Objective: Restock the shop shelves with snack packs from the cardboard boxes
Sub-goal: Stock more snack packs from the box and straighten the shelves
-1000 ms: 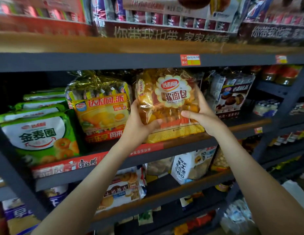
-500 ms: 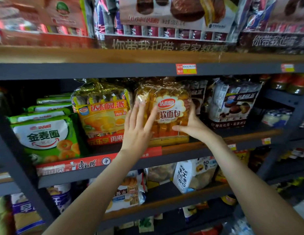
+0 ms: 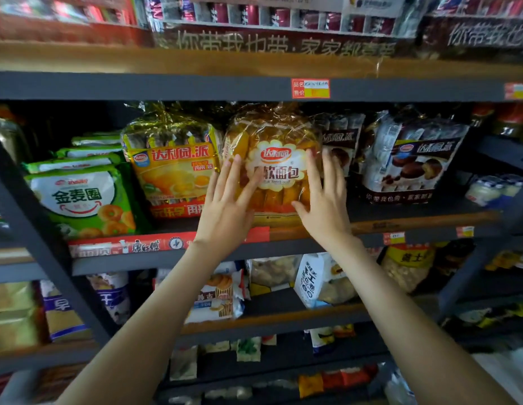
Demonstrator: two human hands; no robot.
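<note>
Your left hand (image 3: 225, 209) and right hand (image 3: 323, 203) press flat, fingers straight, on the bread pack (image 3: 276, 133), seating it on the shelf (image 3: 429, 222); next, withdraw.

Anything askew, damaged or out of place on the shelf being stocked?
Nothing stands out. The bread pack stands upright between the yellow pack and dark pack, left hand and right hand flat on its front.

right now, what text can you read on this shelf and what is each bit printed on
"达利园" and "软面包": bread bag; the small Latin line under it is blurred.
"达利园.派": yellow pack.
"金麦圈": green pack.
"达利园.派": dark pack.
"康师傅": red shelf strip.
"你带我也带·家家": top display box; the end is blurred.
"品名", "售价": price tag; the handwriting is unreadable.
Lower-shelf packs: too blurred.
</note>
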